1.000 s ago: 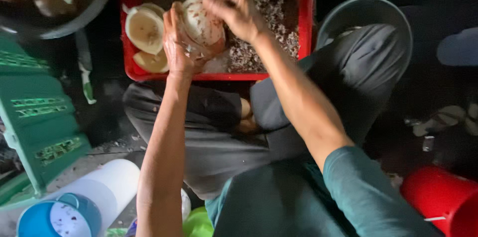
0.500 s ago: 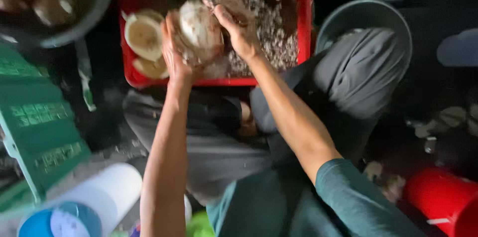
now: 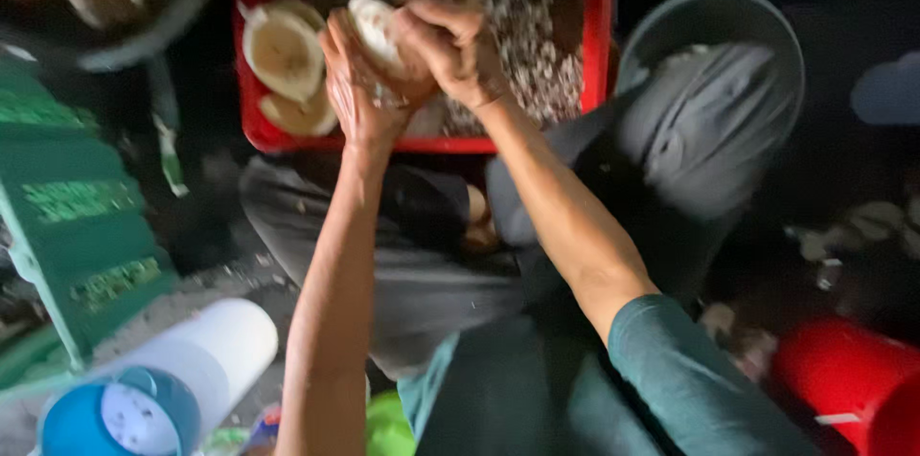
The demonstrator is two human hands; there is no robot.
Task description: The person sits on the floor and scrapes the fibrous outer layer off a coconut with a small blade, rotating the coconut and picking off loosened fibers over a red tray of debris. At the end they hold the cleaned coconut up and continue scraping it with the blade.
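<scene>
Hands met over a red tray (image 3: 594,44) in front of the seated person's knees. The left hand (image 3: 355,92) cupped a pale, round coconut (image 3: 376,30) from the side, fingers wrapped close around it in a firm grip. The right hand (image 3: 450,49) lay over the coconut's top and near side, fingers curled tight; whether it also held a tool could not be told, as the view was blurred. The coconut sat raised above the tray, pressed between both palms. In the tray, just left of the hands, lay two peeled coconut halves (image 3: 286,54) with their hollows up, and a bed of brown shavings (image 3: 537,34) covered the tray's right part. A grey basin (image 3: 671,25) stood right of the tray, partly behind the person's grey-clad knee. A green crate (image 3: 67,207) stood at the left, a white and blue jug (image 3: 144,389) near the bottom left, and a red bucket (image 3: 853,379) at the bottom right.
</scene>
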